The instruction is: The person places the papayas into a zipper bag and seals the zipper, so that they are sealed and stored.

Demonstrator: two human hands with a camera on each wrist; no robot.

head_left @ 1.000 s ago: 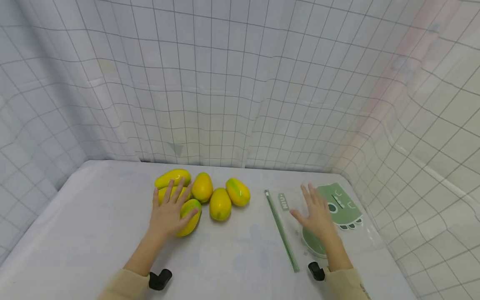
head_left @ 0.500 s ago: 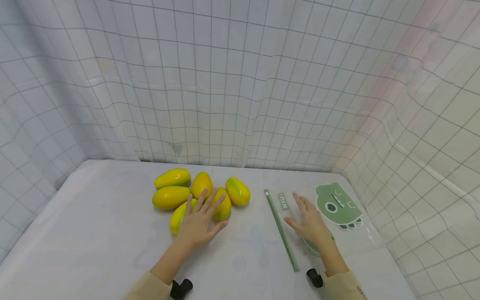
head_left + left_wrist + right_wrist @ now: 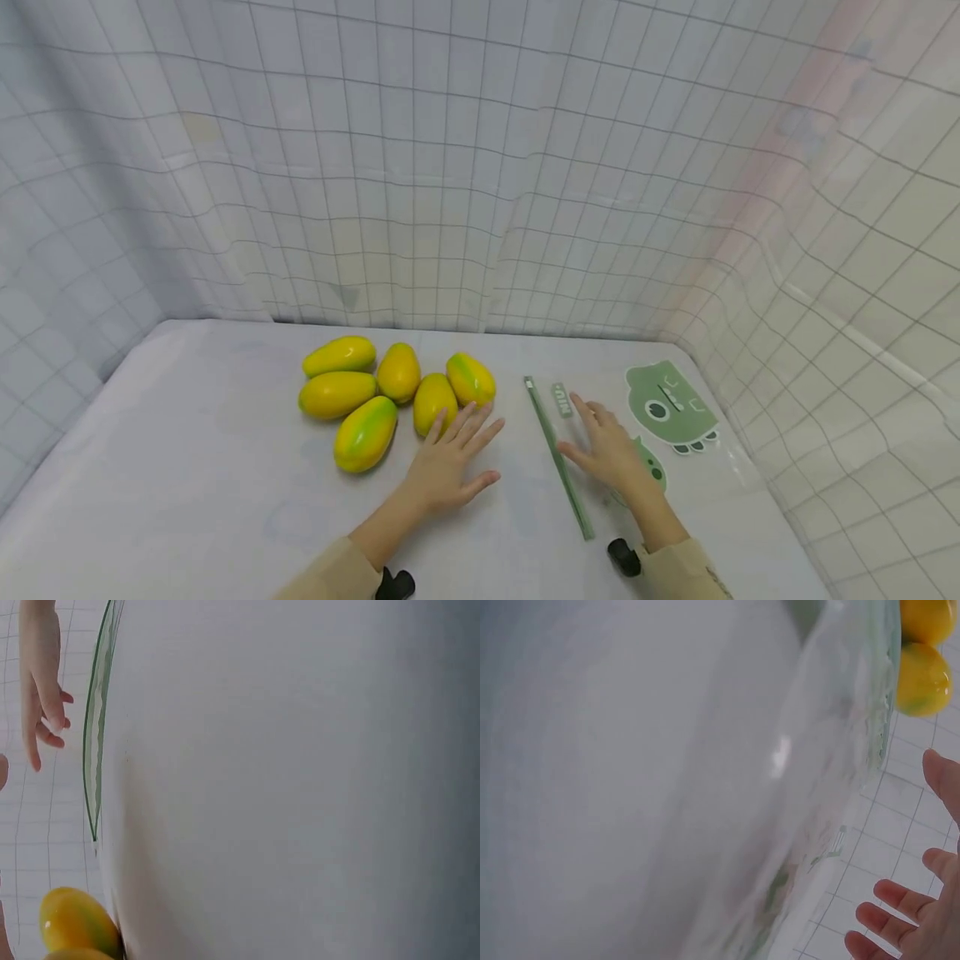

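Observation:
My left hand (image 3: 447, 469) hovers with spread fingers just in front of the yellow mangoes. Its fingertips overlap the lower edge of one mango (image 3: 433, 402) in the head view; whether they touch cannot be told. My right hand (image 3: 611, 454), fingers extended and thumb apart, is over a clear plastic bag printed with a green dinosaur (image 3: 675, 408). A green strip (image 3: 560, 458) runs along the bag's left edge. Seen from the right wrist, the bag's clear film (image 3: 780, 787) lies below the right hand (image 3: 930, 922). Neither hand holds anything.
Several more mangoes, one greenish (image 3: 366, 435), lie grouped at the left of the white table (image 3: 187, 467). Grid-patterned curtains (image 3: 420, 183) enclose the table's back and sides. A black wrist camera (image 3: 624, 557) sits at the right sleeve.
My left hand has moved right, from over the left mangoes to in front of the middle ones. My right hand has shifted slightly left over the bag. The mangoes stay in place.

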